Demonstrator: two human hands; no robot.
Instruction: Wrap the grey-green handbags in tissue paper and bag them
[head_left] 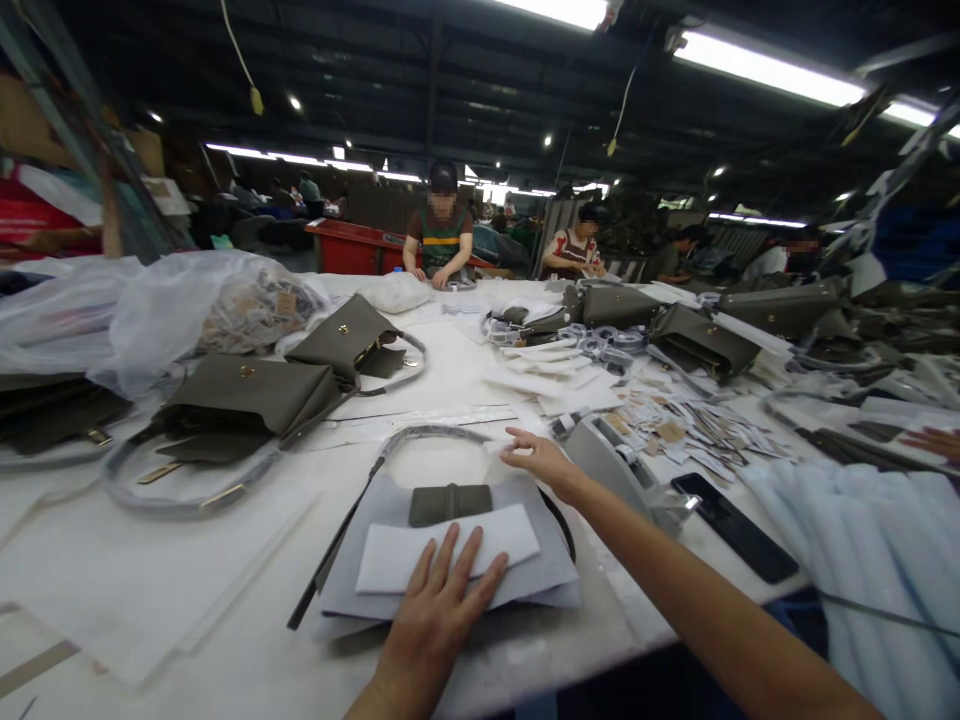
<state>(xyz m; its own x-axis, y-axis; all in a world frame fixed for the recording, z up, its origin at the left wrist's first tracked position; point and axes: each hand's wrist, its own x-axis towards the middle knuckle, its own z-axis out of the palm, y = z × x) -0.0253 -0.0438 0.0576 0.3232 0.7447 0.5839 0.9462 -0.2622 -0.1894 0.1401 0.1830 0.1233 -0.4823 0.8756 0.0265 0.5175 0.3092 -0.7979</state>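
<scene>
My left hand (444, 605) lies flat with fingers spread on a white foam sheet (382, 556). Under the foam is grey wrapping paper (339, 590), covering most of a dark olive handbag whose body is largely hidden. A small olive strap piece with a loop (451, 505) rests just above the foam. The bag's plastic-wrapped handle (427, 432) arches away from me. By its right side, my right hand (538, 460) has thumb and finger pinched on a small whitish strip of tape (493, 460). A grey tape dispenser (609, 465) stands right of that hand.
Olive handbags (225, 395) lie to the left, beside a clear plastic bag of tags (255, 300). Loose cards (675, 430), a black phone (735, 525) and foam rolls (892, 540) are to the right. A co-worker (441, 235) stands across the table; another person's hand (934, 440) shows far right.
</scene>
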